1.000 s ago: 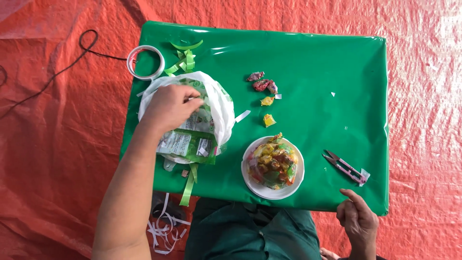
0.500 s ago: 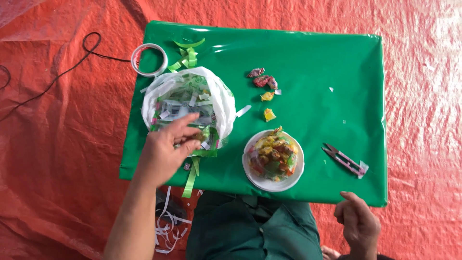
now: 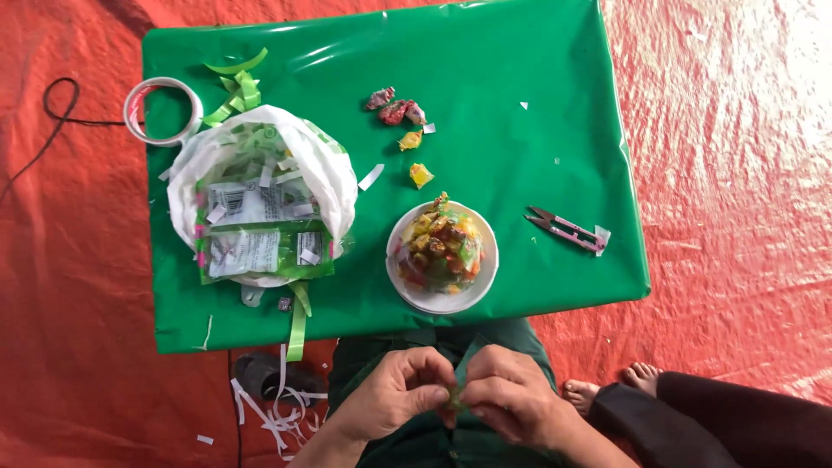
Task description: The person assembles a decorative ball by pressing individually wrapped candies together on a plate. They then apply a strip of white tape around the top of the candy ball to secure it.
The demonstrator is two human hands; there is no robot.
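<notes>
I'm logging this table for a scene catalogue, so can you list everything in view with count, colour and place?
Table cover: one, green, centre.
Tape roll: one, white, far-left corner.
Plastic bag: one, white, left, holding green-edged wrappers and paper scraps.
Bowl: one, white, near edge, heaped with wrapped sweets.
Loose sweets: about five, red and yellow, beyond the bowl.
Snips: one, pink, right.
Floor sheet: orange-red.
Left hand, right hand: together over the lap, fingers pinching a small green piece.

Green table cover [image 3: 520,52], red floor sheet [image 3: 737,113], white bowl [image 3: 442,300], pink snips [image 3: 568,230].
</notes>
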